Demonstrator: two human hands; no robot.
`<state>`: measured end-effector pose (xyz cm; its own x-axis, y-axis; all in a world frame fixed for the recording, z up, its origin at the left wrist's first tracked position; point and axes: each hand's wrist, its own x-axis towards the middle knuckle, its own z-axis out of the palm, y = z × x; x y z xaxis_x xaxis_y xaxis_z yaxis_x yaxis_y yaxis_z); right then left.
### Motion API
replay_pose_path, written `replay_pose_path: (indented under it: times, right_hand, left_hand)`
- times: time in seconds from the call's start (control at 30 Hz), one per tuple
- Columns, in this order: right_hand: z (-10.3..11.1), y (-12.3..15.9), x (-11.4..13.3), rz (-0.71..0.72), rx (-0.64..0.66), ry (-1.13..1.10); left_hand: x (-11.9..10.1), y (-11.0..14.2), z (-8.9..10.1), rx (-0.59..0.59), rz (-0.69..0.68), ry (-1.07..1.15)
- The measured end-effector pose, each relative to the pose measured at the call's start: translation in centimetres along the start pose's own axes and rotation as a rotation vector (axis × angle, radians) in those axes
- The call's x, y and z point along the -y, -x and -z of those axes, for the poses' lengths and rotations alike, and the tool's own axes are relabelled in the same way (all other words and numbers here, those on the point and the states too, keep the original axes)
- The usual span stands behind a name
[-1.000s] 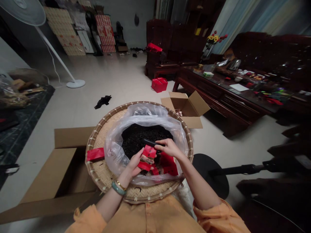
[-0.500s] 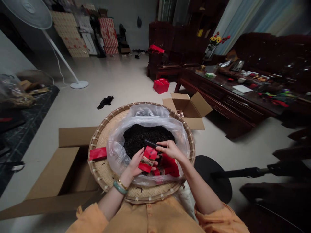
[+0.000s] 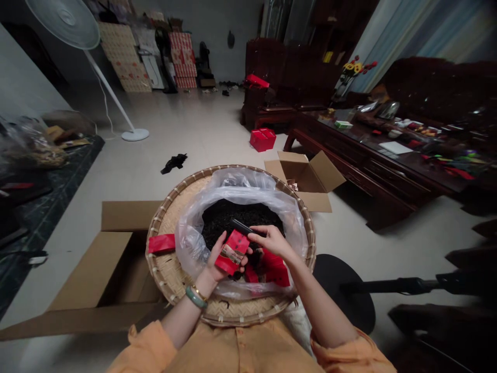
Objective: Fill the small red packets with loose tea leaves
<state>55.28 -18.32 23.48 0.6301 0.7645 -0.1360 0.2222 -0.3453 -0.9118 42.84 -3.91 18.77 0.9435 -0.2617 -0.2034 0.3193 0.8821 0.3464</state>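
"What is being held?"

"A red packet [image 3: 232,252] is cradled in the left hand [image 3: 219,260], its fingers curled partly closed around it, above the bag's near side. The half-open right hand [image 3: 272,242] is pressed against a black strip [image 3: 240,226]; whether that strip is gripped cannot be told."

"And what is done, what is left?"

"Further red packets [image 3: 275,269] are laid inside the plastic bag [image 3: 240,192], and another red packet [image 3: 161,243] on the woven tray [image 3: 217,315]. A heap of dark leaves [image 3: 229,220] is left in the bag. A cardboard box [image 3: 116,269] is set beside the tray."
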Motion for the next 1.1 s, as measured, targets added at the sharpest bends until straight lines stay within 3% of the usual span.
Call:
replay_pose_path:
  times: [0.27, 0.4, 0.63, 0.77, 0.97, 1.1]
  right_hand:
    - [0.0, 0.4, -0.6, 0.018, -0.107, 0.046]
    - [1.1, 0.6, -0.8, 0.003, -0.219, 0.025]
    - [2.2, 1.1, -2.7, -0.074, -0.117, -0.109]
    - [1.7, 1.3, -3.8, -0.101, -0.127, -0.153]
    - [2.1, 1.6, -4.3, -0.138, -0.143, -0.19]
    - [2.0, 1.6, -5.1, -0.149, -0.142, -0.207]
  left_hand:
    - [0.2, 0.0, -0.9, -0.081, -0.096, 0.034]
    - [-0.5, 0.8, -1.0, -0.082, -0.123, 0.092]
    - [-2.3, 2.3, -1.8, -0.145, -0.398, 0.299]
    - [-2.7, 2.5, -2.5, -0.091, -0.535, 0.332]
    - [-6.2, 4.1, -3.7, -0.004, -1.014, 0.329]
    - [-8.2, 4.7, -3.1, -0.034, -1.043, 0.359]
